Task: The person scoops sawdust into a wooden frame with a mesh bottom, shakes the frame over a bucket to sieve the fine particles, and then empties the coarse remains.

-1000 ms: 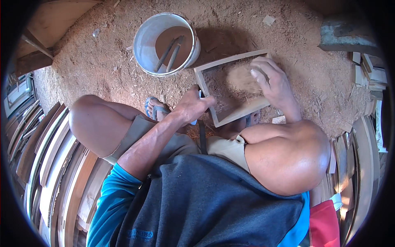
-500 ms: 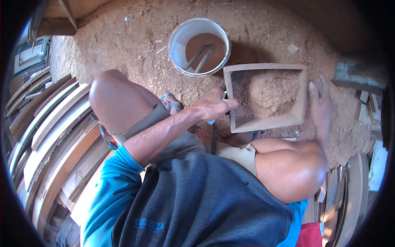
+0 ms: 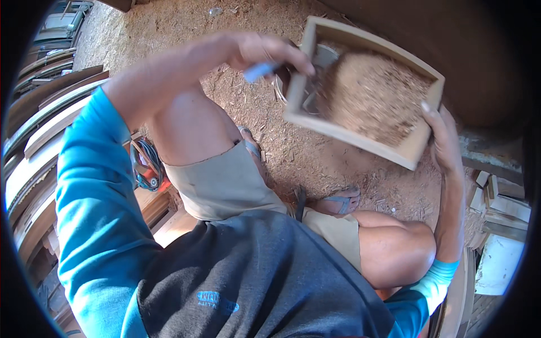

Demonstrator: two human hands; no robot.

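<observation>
A wooden box [image 3: 360,143] with pale, straight sides is held up off the ground, turned at an angle. Coarse brown sawdust [image 3: 380,93] fills most of it, smeared by motion. My left hand [image 3: 270,50] is closed on the box's left end, at a dark part there. A blurred blue piece [image 3: 260,71] sticks out below that hand. On the right end my right hand [image 3: 442,132] grips the box, thumb over the rim. Beneath the box's left end only a bit of a pale bucket's rim [image 3: 279,90] shows; the rest is hidden.
Sawdust and wood chips cover the ground [image 3: 293,152] around my sandalled feet. Stacked boards [image 3: 56,124] lie at the left, near a coiled cable [image 3: 145,166]. Wood offcuts [image 3: 501,194] lie at the right. A dark surface [image 3: 479,56] stands at the upper right.
The box has risen off the ground and moved away from me, over the bucket, turning clockwise. My right hand has taken hold of its right end; the left hand moved along with it.
</observation>
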